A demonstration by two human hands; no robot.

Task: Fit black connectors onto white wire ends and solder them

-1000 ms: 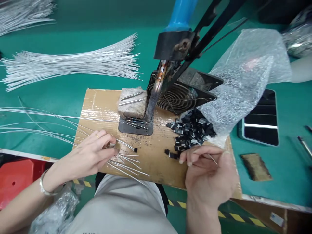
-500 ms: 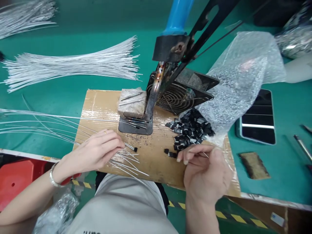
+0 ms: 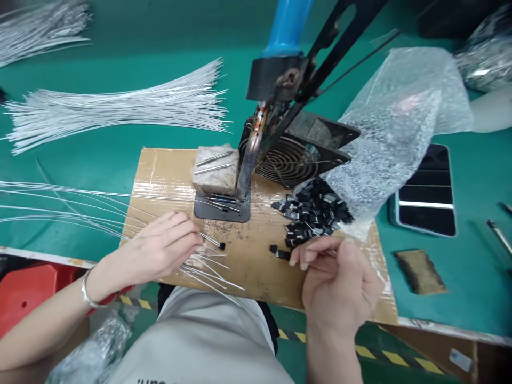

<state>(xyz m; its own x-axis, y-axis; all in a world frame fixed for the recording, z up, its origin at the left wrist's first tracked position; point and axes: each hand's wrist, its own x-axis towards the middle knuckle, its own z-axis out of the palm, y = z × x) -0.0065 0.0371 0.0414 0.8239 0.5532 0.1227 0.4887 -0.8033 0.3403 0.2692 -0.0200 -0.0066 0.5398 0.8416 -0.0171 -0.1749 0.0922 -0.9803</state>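
**Hands at the cardboard work board, wires to the left and black parts to the right**

The left hand [image 3: 160, 248] lies on the near left part of the cardboard board [image 3: 256, 256], fingers drawn together over a fan of thin silver wires [image 3: 208, 264]. Thumb and fingertips appear to pinch one wire, whose end carries a small black cap [image 3: 222, 246] just right of the fingertips. The wires' long tails run off to the left across the green table [image 3: 100, 154]. A ring sits on one finger and a metal bracelet [image 3: 87, 290] circles the wrist.

The right hand [image 3: 340, 280] hovers at the near right edge of the board, fingers curled and pressed together. It pinches something thin between thumb and forefinger (too small to tell what it is). Its fingertips are just beside a pile of small black parts [image 3: 314, 213], which spills from a clear bubble-wrap bag [image 3: 396, 128].

Between the hands, farther back, a dark metal tool with a blue handle [image 3: 286, 26] comes down onto a small plate beside a worn block [image 3: 216, 170]. A round wire-grille fan [image 3: 292, 157] sits behind it. A big bundle of white wires [image 3: 120, 106] lies on the table beyond, and a phone [image 3: 426, 192] lies to the right.
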